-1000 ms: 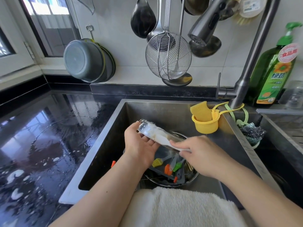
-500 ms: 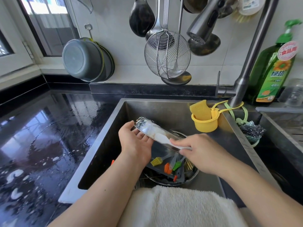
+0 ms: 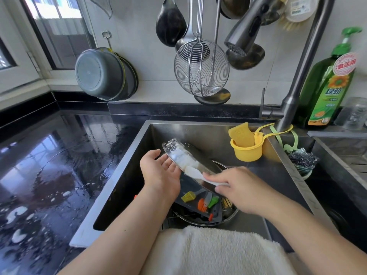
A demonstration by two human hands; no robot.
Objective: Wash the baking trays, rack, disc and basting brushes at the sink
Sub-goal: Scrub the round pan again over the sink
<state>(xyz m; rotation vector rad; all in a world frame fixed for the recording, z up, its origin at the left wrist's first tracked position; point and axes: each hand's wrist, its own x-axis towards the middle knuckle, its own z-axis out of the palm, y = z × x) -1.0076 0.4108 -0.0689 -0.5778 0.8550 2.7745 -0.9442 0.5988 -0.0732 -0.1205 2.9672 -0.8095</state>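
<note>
Over the steel sink [image 3: 127, 175] the person tilts a shiny metal disc [image 3: 198, 155], its far edge raised toward eleven o'clock and its near edge dipping toward five o'clock. The left hand [image 3: 160, 175] lies open and fairly wide beneath the disc's left rim, palm up, fingers [image 3: 168, 165] cradling the underside. The right hand [image 3: 238, 187] is closed around the pale handle of a white brush [image 3: 193, 171], whose head rests on the soapy face of the disc, with white suds smeared across the upper part. Down in the basin, straight below the hands at about six o'clock, a dark baking tray [image 3: 216, 212] lies slanted on a round metal pan [image 3: 232, 215], and on the tray sit small basting brushes [image 3: 206, 203] with yellow, orange, white and green heads. Thin bars of a wire rack [image 3: 227, 204] show just right of them. At one o'clock from the disc a yellow cup [image 3: 246, 149] hangs inside the sink with a yellow sponge [image 3: 241, 134] standing in it, strapped to the base of the tap [image 3: 297, 80]. A green bottle of dish soap [image 3: 329, 86] stands at two o'clock. The black counter [image 3: 49, 165] at nine o'clock is wet and dotted with foam. A white towel [image 3: 208, 253] drapes over the near edge at six o'clock.
</note>
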